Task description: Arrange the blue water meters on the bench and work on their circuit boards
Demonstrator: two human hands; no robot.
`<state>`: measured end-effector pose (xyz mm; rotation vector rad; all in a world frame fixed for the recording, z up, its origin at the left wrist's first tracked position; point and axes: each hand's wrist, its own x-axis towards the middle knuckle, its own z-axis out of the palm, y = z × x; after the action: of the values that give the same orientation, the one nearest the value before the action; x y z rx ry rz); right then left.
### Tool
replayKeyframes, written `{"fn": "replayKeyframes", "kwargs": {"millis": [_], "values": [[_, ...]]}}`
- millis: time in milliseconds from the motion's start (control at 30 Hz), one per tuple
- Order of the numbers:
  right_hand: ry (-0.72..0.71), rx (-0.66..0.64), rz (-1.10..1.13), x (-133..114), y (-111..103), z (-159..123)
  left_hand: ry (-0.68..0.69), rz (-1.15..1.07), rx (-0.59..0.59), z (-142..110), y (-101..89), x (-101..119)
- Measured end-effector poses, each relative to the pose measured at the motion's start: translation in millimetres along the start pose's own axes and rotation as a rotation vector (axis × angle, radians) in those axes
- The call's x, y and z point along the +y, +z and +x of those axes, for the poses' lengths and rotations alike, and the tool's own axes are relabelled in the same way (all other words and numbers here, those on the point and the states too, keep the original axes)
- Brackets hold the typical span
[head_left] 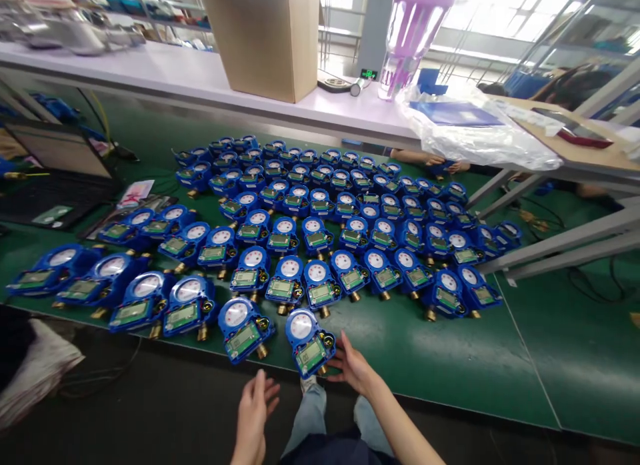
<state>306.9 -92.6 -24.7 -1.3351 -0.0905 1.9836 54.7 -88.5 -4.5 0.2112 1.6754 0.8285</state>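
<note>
Far left, a laptop [60,178] sits open on the green mat [450,365], with a white cloth bundle [35,375] at the mat's near edge.

My left hand [255,412] is open and empty, fingers loosely spread, hovering above the dark floor just short of the mat and touching nothing. The nearest unit to it is a blue water meter [243,330] at the front of the array.

My right hand [353,366] is open as well, fingertips resting against the right side of the front-most water meter [309,342], which lies face up at the near edge of the mat, apart from the rows behind it. It is touched, not gripped. The two hands are well apart.

Handling judgement: a rigid plastic housing over brass fittings, so likely heavy for its size and stiff. The round dial window and the small display panel look like the fragile faces. I would grip across the sides of the blue body and keep my fingers off the window.

Behind it, the rows of matching meters [320,212] cover the mat, all face up.

Containers: a cardboard box [265,38] stands on the white bench, contents not visible; to its right, a clear bottle with a purple top [413,32]; then a clear plastic bag [475,132] holding a blue flat item. Another person's hands [445,164] show under the bench.
</note>
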Motion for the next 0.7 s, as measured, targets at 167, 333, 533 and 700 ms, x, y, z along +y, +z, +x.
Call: {"fn": "replayKeyframes", "kwargs": {"millis": [167, 333, 533, 700], "values": [[-0.033, 0.016, -0.003, 9, 1, -5, -0.029, 0.016, -0.297, -3, 58.6, -6], [-0.079, 0.038, 0.022, 22, 21, -10, -0.013, 0.023, -0.392, 13, 68.9, 15], [-0.105, 0.006, 0.051, 30, 40, -9, 0.097, 0.005, -0.352, 31, 61.1, 28], [-0.093, -0.019, -0.014, 36, 32, -10, 0.116, -0.017, -0.313, 34, 60.3, 28]]}}
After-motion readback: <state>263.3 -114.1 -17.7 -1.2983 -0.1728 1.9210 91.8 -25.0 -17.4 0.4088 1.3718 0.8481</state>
